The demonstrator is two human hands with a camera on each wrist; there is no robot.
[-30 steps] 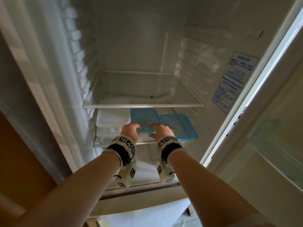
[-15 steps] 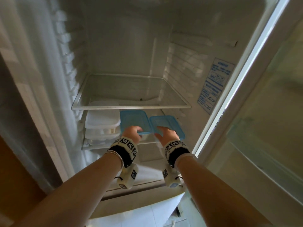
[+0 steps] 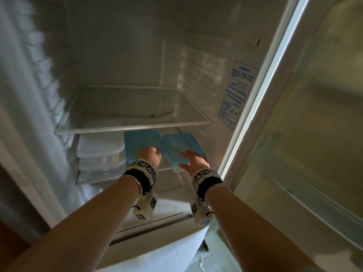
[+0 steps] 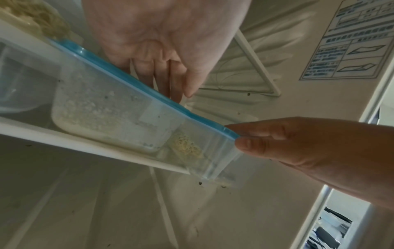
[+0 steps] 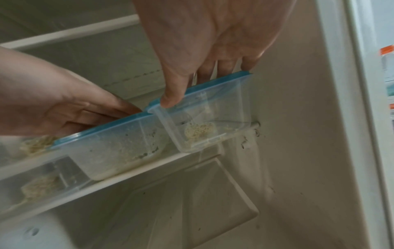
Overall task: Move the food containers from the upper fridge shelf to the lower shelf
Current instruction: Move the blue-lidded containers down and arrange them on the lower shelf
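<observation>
Two clear food containers with blue lids stand side by side on the lower shelf (image 3: 110,176). My left hand (image 3: 152,153) lies flat on the lid of the left container (image 3: 141,143), fingers straight (image 4: 162,79). My right hand (image 3: 188,159) holds the right container (image 3: 180,146): the thumb (image 5: 172,99) presses its near corner under the rim and the fingers reach over the lid. That container (image 5: 209,121) is tilted and juts past the shelf's front edge. The left container (image 5: 119,143) sits flat, with pale food inside.
The upper glass shelf (image 3: 133,127) carries nothing. A stack of white-lidded containers (image 3: 100,146) fills the left of the lower shelf. The fridge's right wall with a blue label (image 3: 237,93) is close to the right container. A drawer cover (image 5: 213,202) lies below.
My right hand left the left blue container and took the right one, which now sits turned and further forward. My left hand stayed on the left lid.
</observation>
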